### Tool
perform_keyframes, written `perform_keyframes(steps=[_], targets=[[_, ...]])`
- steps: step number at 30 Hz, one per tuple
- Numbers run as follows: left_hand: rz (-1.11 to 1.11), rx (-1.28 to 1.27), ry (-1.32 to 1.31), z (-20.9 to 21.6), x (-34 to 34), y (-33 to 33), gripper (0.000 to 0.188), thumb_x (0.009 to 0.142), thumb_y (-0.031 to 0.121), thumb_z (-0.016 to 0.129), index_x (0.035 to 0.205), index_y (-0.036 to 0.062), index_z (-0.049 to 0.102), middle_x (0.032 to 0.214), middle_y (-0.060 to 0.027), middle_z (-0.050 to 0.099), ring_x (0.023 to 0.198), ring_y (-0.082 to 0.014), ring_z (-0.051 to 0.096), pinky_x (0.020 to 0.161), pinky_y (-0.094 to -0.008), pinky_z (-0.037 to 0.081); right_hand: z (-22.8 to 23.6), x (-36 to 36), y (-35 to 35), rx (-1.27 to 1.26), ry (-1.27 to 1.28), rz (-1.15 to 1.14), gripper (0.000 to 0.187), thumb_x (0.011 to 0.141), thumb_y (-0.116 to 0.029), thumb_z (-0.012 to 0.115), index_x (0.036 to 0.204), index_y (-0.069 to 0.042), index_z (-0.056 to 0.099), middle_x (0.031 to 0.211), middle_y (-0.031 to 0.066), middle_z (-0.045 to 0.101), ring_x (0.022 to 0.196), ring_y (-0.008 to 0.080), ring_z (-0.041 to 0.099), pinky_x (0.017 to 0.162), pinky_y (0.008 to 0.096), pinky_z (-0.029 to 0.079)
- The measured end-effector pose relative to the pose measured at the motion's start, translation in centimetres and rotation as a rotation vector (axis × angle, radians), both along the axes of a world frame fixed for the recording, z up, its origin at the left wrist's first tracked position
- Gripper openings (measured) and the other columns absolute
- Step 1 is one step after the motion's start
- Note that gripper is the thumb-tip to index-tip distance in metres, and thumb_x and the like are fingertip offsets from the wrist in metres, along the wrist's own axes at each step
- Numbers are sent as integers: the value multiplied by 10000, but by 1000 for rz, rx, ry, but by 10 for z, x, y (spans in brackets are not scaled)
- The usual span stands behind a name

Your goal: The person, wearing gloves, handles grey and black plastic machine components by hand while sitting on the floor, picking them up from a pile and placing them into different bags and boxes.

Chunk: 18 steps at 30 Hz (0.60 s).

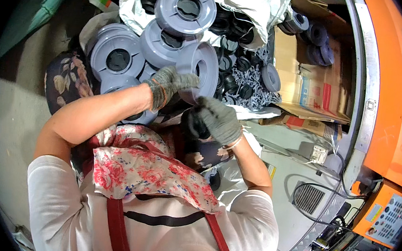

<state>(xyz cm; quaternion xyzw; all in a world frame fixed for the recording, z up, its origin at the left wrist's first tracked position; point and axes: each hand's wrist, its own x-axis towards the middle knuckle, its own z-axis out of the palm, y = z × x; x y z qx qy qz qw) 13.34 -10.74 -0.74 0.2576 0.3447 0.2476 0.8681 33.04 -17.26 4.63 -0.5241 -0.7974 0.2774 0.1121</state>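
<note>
Both my hands wear grey knit gloves. My left hand (166, 86) is closed on the lower edge of a grey plastic ring (209, 69), which is tipped on its side with ridges inside its bore. Just right of it, my right hand (221, 121) is wrapped round a black plastic cap (192, 124), its fingertips close to the ring's lower edge. Beyond my hands, more grey flanged parts are piled up, such as a large one (166, 8) with a black piece in its middle and another (103, 52) to the left.
A white sack (141, 12) holds loose black caps (231, 85) and thin grey plastic scraps (250, 79). Right of it, a cardboard box (285, 68) contains several dark grey rings (317, 34). An orange machine (397, 95) with a button panel (391, 218) stands at far right.
</note>
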Motion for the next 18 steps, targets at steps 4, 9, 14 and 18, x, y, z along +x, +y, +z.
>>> perform_keyframes(steps=[4, 9, 14, 18], targets=[[-95, 918, 112, -26, -16, 5, 296, 734, -86, 546, 993, 40, 611, 1017, -90, 624, 926, -191, 604, 825, -317, 491, 24, -10, 31, 165, 149, -533, 160, 792, -79, 570, 933, -5, 590, 859, 167, 605, 797, 317, 583, 726, 353, 470], [153, 1189, 12, -62, -4, 2, 215, 775, -4, 565, 985, 14, 602, 1000, -97, 625, 901, -182, 609, 789, -323, 506, 3, -18, 49, 529, -222, -198, 222, 792, -202, 589, 945, -41, 582, 861, 170, 573, 828, 353, 545, 723, 412, 441], [82, 422, -137, -20, -17, -4, 189, 810, 65, 578, 987, 3, 598, 988, -91, 620, 884, -177, 602, 753, -299, 499, 25, -39, 49, 252, -354, -151, 749, 560, -371, 782, 1131, 8, 480, 998, 204, 521, 916, 352, 514, 804, 408, 431], [4, 501, 19, -13, -22, 5, 308, 739, 94, 633, 1044, 86, 592, 1023, -91, 608, 932, -236, 584, 820, -379, 460, 31, -39, 51, 218, -339, 3, 859, 488, -357, 801, 1165, 19, 428, 1018, 207, 500, 961, 364, 491, 834, 409, 425]])
